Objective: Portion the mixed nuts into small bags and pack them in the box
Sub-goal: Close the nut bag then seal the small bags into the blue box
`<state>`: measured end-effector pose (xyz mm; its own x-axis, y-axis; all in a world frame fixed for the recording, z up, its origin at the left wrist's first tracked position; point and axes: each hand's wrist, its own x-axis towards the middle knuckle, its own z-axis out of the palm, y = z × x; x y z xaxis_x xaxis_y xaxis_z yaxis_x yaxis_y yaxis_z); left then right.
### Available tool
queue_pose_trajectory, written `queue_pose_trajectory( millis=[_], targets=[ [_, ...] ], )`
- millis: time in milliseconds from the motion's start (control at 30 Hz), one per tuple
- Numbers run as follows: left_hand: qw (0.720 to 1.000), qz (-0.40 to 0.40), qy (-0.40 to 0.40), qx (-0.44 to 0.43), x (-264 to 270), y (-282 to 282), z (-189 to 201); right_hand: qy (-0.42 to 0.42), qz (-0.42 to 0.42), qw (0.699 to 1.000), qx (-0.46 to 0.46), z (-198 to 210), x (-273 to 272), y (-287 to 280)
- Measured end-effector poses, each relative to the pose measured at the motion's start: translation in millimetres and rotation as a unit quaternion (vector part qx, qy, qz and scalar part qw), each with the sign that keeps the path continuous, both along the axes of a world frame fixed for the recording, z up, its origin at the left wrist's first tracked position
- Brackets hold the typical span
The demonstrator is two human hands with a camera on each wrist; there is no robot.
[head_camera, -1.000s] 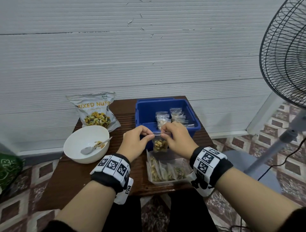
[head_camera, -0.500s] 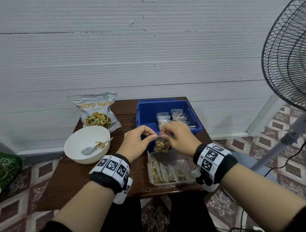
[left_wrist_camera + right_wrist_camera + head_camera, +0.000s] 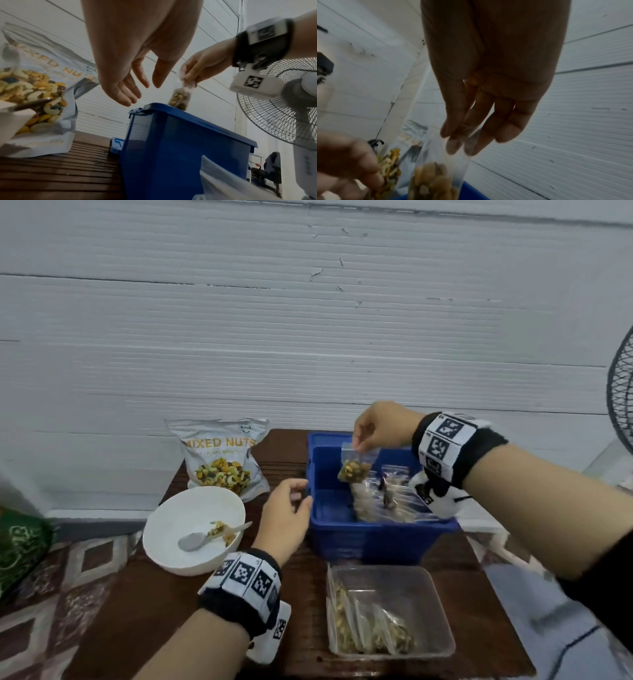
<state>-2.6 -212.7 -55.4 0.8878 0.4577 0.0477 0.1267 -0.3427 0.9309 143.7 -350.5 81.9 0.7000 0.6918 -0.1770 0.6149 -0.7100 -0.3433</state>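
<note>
My right hand (image 3: pixel 363 441) pinches the top of a small clear bag of nuts (image 3: pixel 354 467) and holds it above the blue box (image 3: pixel 376 539); the bag (image 3: pixel 180 98) hangs just over the box rim (image 3: pixel 197 120) in the left wrist view. The right wrist view shows its fingertips (image 3: pixel 453 146) on the plastic of that bag (image 3: pixel 435 180). Several filled bags (image 3: pixel 387 498) stand inside the box. My left hand (image 3: pixel 291 508) hovers beside the box's left wall, fingers relaxed and holding nothing (image 3: pixel 137 86). The mixed nuts pouch (image 3: pixel 222 457) stands at the back left.
A white bowl (image 3: pixel 171 529) with a spoon (image 3: pixel 202 539) and a few nuts sits left of my left hand. A clear plastic tub (image 3: pixel 438 611) holding small bags lies at the table's near edge. A standing fan (image 3: pixel 283 108) is at the right, beyond the table.
Both hands were pinching the bag's top in front of the box. Now the left hand has let go and the right hand has carried the bag up and over the box.
</note>
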Motion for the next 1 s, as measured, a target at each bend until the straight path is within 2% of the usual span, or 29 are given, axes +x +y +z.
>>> queue_pose_trajectory(
  millis=[133, 367, 667, 800, 1000],
  targets=[
    [0.999, 0.0, 0.011, -0.034, 15, 8, -8, -0.008, 0.02, 0.994, -0.104, -26, 34, 36],
    [0.996, -0.02, 0.058, -0.061, 51, 21, -12, 0.019, 0.066, 0.976, -0.209, -68, 58, 72],
    [0.995, -0.035, 0.084, -0.043, 76, 22, -21, 0.002, 0.087, 0.974, -0.211, -95, 68, 81],
    [0.996, -0.038, 0.067, -0.04, 76, 20, -26, -0.062, 0.094, 0.971, -0.209, -98, 68, 82],
    [0.996, -0.044, 0.063, -0.044, 75, 21, -27, -0.192, 0.1, 0.935, -0.28, -94, 57, 83]
  ],
)
